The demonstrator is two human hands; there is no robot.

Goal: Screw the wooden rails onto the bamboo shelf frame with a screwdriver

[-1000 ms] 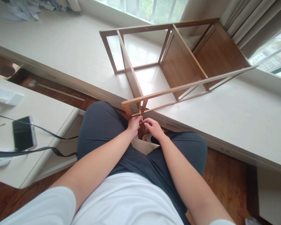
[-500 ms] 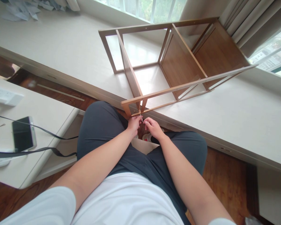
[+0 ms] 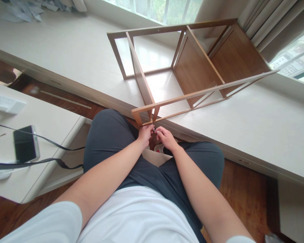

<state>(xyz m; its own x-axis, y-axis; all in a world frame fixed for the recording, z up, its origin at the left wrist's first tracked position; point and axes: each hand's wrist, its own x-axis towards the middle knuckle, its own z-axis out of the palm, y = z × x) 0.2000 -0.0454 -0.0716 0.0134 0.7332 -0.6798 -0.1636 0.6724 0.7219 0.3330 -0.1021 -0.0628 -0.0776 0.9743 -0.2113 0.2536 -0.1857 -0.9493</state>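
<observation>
A brown wooden shelf frame [image 3: 190, 92] lies tilted on its side on the white ledge, and its near corner juts out over the edge toward me. Just under that corner, my left hand [image 3: 145, 135] is closed, its thumb and fingertips pinched around a thin metal rod [image 3: 153, 127] at the wood. Close on its right is my right hand [image 3: 166, 137], fingers curled and thumb and forefinger pinched at the rod's dark lower end. The rod is too small for me to tell its kind. Both hands are between my knees.
The white ledge [image 3: 66, 47] runs under the window, with crumpled paper [image 3: 25, 10] at its far left. On my left, a white table [image 3: 58, 135] holds a phone [image 3: 26, 143], a power strip [image 3: 6, 103] and black straps [image 3: 40, 163]. Grey curtains [image 3: 276, 23] hang behind the shelf frame.
</observation>
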